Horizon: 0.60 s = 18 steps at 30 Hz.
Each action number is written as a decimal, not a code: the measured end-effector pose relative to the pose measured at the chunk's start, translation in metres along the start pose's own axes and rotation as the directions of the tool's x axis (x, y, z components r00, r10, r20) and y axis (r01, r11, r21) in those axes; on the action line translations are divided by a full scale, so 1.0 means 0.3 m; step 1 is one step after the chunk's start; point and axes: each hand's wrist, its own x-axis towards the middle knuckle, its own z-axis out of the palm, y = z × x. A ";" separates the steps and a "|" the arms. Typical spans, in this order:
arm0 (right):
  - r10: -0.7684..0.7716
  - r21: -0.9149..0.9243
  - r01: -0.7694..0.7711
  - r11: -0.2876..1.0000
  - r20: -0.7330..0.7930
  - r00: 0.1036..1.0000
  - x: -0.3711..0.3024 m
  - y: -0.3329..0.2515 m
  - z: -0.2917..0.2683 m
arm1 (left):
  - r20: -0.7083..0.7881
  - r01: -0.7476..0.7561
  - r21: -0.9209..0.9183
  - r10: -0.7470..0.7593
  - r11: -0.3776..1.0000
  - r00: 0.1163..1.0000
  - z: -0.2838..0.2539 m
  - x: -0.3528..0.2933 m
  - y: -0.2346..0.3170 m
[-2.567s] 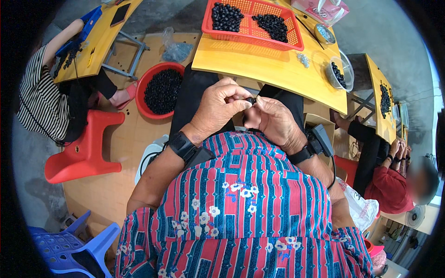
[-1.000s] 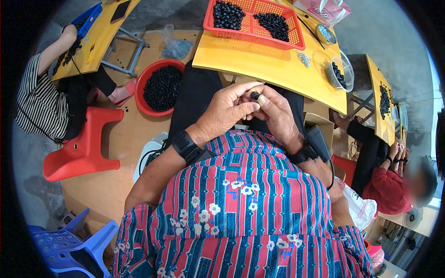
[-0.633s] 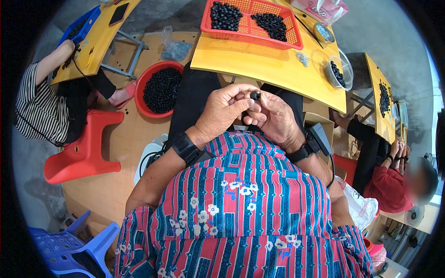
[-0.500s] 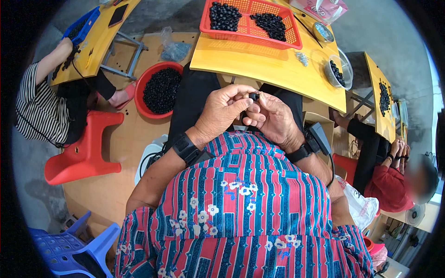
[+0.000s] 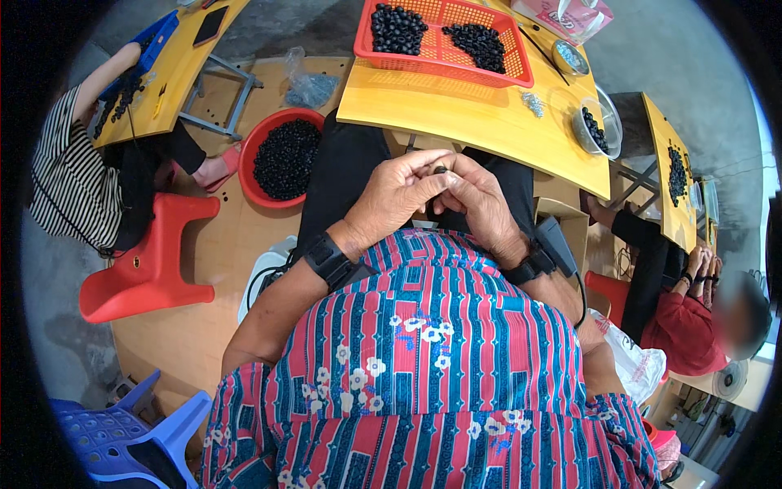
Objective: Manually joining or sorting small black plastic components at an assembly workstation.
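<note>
A small black round part [image 5: 440, 170] is pinched between my two hands, over my lap and just short of the table edge. Thumb and fingers of my left hand [image 5: 397, 194] close on it from one side. My right hand [image 5: 482, 200] presses on it from the other, its thumb lying across the front. Fingers cover most of the part, so its exact kind cannot be made out. Beyond the hands, a red-orange perforated basket [image 5: 456, 71] on the yellow table [image 5: 423, 106] holds two heaps of black parts [image 5: 397, 31].
A red tub [image 5: 252, 186] full of black pieces stands on the floor to the left. Clear bowls [image 5: 597, 130] and small metal bits [image 5: 533, 103] lie at the table's right. Co-workers sit left [image 5: 73, 196] and right [image 5: 676, 326]. Red [image 5: 155, 269] and blue [image 5: 134, 432] stools stand left.
My right thumb and fingers have closed further over the black part, hiding more of it. The left co-worker's arm has reached farther toward the blue basket.
</note>
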 end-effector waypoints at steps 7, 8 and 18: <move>-0.111 -0.445 0.081 0.892 -0.043 0.993 -0.013 -0.002 0.008 | 0.050 0.044 0.058 -0.047 0.997 0.998 0.006 -0.010 -0.012; -0.112 -0.446 0.082 0.891 -0.042 0.993 -0.013 -0.005 0.010 | 0.042 0.038 0.070 -0.041 0.997 0.998 0.009 -0.010 -0.012; -0.079 -0.388 0.043 0.921 -0.078 0.994 -0.009 -0.026 0.040 | -0.034 -0.001 0.058 0.003 0.998 0.999 0.021 -0.016 -0.009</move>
